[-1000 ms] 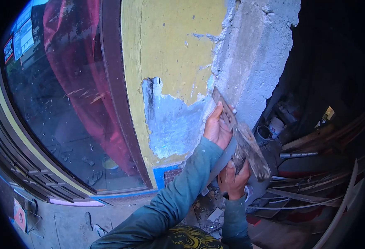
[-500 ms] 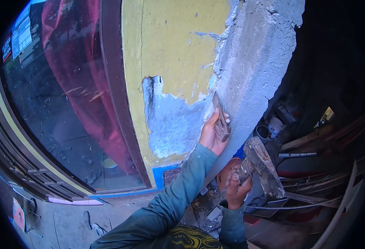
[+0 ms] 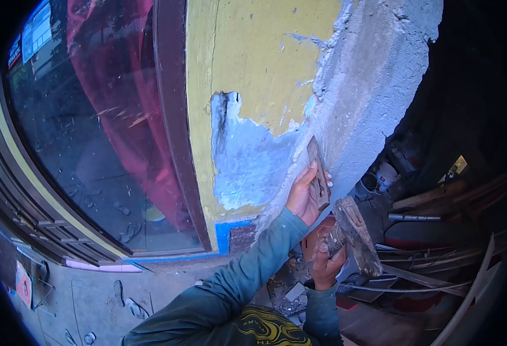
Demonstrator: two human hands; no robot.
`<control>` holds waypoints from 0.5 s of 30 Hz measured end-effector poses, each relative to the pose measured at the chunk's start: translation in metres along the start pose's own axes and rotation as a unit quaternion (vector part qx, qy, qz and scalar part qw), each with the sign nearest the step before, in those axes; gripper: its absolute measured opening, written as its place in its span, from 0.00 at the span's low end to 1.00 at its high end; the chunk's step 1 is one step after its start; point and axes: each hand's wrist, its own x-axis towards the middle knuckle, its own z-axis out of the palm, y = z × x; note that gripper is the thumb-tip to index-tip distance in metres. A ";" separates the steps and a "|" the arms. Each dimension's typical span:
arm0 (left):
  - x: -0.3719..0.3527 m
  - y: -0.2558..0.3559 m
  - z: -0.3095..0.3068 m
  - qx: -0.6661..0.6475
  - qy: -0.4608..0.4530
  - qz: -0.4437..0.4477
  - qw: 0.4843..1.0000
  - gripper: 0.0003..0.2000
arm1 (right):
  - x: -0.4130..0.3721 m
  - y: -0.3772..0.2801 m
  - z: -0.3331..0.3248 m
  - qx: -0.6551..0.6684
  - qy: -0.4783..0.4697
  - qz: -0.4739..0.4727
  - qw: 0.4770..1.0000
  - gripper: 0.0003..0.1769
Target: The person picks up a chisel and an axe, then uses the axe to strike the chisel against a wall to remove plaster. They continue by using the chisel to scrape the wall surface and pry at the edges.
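My left hand (image 3: 304, 199) is closed around a flat, worn metal blade (image 3: 318, 173), whose tip points up against the rough edge between the yellow painted wall (image 3: 259, 63) and the bare grey concrete (image 3: 360, 98). Lower and to the right, my right hand (image 3: 327, 266) grips the handle of a mallet with a battered wooden head (image 3: 358, 236). The mallet head is close to the blade's lower end, with a small gap between them. Left of the blade, a patch of wall (image 3: 247, 161) shows pale blue-grey where paint is gone.
A window with a red curtain (image 3: 121, 104) fills the left side. Slippers (image 3: 135, 308) lie on the paved floor (image 3: 92, 294). At the right are a white bucket (image 3: 386, 175), a dark bucket (image 3: 367, 183) and loose wooden boards (image 3: 432, 196). Rubble (image 3: 295, 293) lies below.
The camera view has shifted, so the wall appears further right. The mallet head now stands nearer the lower end of the blade. Both hands keep their hold.
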 end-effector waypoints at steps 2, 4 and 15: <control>0.003 0.001 -0.006 -0.004 0.003 0.001 1.000 0.10 | -0.006 0.011 0.000 0.004 0.003 0.004 1.000 0.23; 0.006 0.003 -0.008 -0.032 0.006 -0.006 0.999 0.11 | -0.009 0.020 0.004 0.011 0.011 0.006 1.000 0.25; -0.002 -0.005 -0.045 -0.061 -0.006 -0.030 0.998 0.10 | -0.028 0.009 0.000 0.059 -0.012 0.061 0.996 0.19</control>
